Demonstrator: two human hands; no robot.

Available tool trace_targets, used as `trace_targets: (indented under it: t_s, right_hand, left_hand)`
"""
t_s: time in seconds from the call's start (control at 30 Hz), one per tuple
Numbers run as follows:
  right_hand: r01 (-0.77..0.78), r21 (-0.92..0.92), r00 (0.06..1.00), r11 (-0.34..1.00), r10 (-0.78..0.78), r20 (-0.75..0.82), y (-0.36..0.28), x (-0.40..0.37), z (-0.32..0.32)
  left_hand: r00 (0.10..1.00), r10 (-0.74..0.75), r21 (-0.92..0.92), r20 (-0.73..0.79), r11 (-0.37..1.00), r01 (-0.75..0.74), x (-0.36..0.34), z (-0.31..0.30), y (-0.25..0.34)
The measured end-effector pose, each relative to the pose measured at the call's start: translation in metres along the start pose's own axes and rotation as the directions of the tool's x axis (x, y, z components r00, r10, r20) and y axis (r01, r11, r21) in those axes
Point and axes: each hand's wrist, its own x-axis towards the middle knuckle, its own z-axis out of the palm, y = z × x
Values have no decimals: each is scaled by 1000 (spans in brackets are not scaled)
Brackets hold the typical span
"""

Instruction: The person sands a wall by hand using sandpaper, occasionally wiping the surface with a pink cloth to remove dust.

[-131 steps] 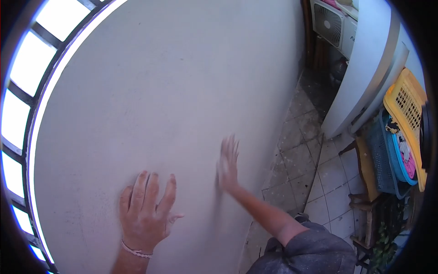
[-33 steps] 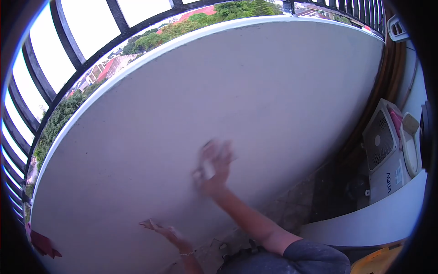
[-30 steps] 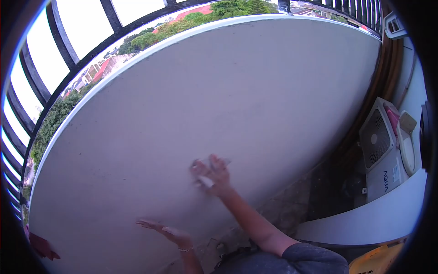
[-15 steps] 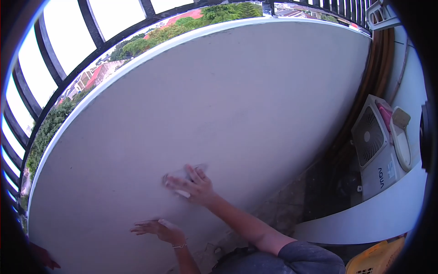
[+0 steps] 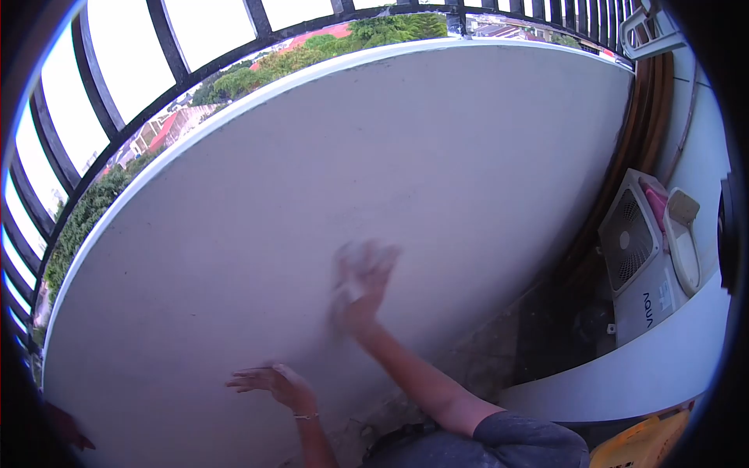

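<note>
My right hand [image 5: 367,285] is against the grey wall [image 5: 257,210] near its middle, smeared by motion. Beneath its palm and fingers is a pale flat piece [image 5: 349,292], blurred, whose material I cannot make out. Lower and to the left, my left hand [image 5: 277,386] is at the wall with fingers stretched out and nothing in it. Pale dust shows on its back, and a thin bracelet [image 5: 306,416] circles the wrist.
A white ledge [image 5: 269,93] tops the wall, with a black railing [image 5: 183,80] above. At right stand an air-conditioner outdoor unit [image 5: 636,257] and a curved white panel [image 5: 624,382]. A yellow plastic object [image 5: 644,444] sits lower right. A dark reddish shape [image 5: 70,427] shows lower left.
My right hand has moved up and to the right across the wall with the pale piece, its fingers now pointing more upward. My left hand has barely moved.
</note>
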Motion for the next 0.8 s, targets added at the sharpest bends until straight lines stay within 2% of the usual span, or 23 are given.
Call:
trace_targets:
  t_s: [0.03, 0.07, 0.1, 0.13, 0.17, 0.2, 0.23, 0.27, 0.3, 0.33, 0.37, 0.4, 0.47, 0.5, 0.53, 0.57, 0.6, 0.67, 0.7, 0.77, 0.8]
  right_hand:
    - [263, -114, 958, 958, -245, 149, -13, -12, -2]
    - [554, -68, 820, 830, -529, 218, -6, -10, -3]
    - [787, 2, 594, 617, -757, 272, 12, -5, -8]
    - [742, 265, 522, 616, -779, 347, 41, 2, -14]
    - [615, 500, 445, 610, -792, 418, 69, 9, -20]
    - [74, 719, 469, 691, -660, 586, 115, 20, -34]
    - [287, 544, 473, 789, -610, 636, 147, 41, -60]
    - [482, 328, 474, 812, -557, 682, 177, 63, -86]
    - [571, 8, 658, 821, -463, 594, 209, 63, -99]
    - [429, -102, 826, 897, -345, 445, 213, 65, -102]
    - [256, -177, 941, 950, -204, 269, 213, 65, -101]
    - [125, -185, 983, 975, -96, 156, 190, 64, -93]
    - [-139, -157, 989, 978, 130, -68, 104, 55, -53]
    - [-213, 226, 968, 951, 237, -85, 68, 34, -21]
    - [-161, 233, 986, 959, 166, -4, 37, 15, -11]
    - [-110, 249, 993, 962, 94, 77, 7, -5, 0]
    - [129, -72, 951, 989, -103, 291, -16, -18, -7]
    - [352, 96, 790, 931, -350, 503, -33, -35, -16]
    - [375, 133, 739, 917, -383, 555, -21, -39, -21]
    - [406, 212, 627, 889, -440, 643, 30, -46, -41]
    - [380, 11, 687, 925, -291, 666, 55, -46, -60]
  left_hand:
    - [1000, 26, -23, 2, 999, -26, -1, 1, -3]
    - [999, 47, -47, 6, 998, -46, -4, 1, -6]
    - [998, 56, -42, -3, 998, -56, -5, -1, -12]
    - [998, 69, -36, -12, 997, -69, 0, -5, -21]
    - [996, 84, -31, -21, 996, -85, 6, -9, -30]
    - [997, 74, -19, -23, 997, -75, 12, -15, -41]
    - [998, 65, -11, -28, 998, -65, 18, -20, -51]
    - [998, 51, -10, -41, 999, -51, 24, -19, -53]
    - [999, 49, -29, -20, 998, -50, 23, -17, -48]
    - [999, 50, -42, 4, 998, -50, 20, -17, -43]
    - [998, 50, -51, 29, 997, -49, 15, -17, -39]
    - [992, 129, 59, 5, 990, -129, 7, -7, -40]
    - [984, 144, 6, 104, 989, -146, -18, 4, -25]
    - [970, 154, -100, 188, 986, -137, -32, 4, -14]
    - [949, 162, -202, 270, 973, -108, -47, 4, -2]
    - [923, 226, -256, 312, 955, -147, -57, 5, 4]
    - [890, 293, -316, 349, 931, -183, -60, 5, 7]
    - [902, 178, -346, 392, 938, -34, -53, -16, 24]
    - [901, 116, -358, 417, 933, 46, -53, -25, 30]
    - [948, 75, -331, 310, 943, 34, -50, -30, 22]
    - [965, 57, -314, 254, 949, 27, -44, -34, 17]
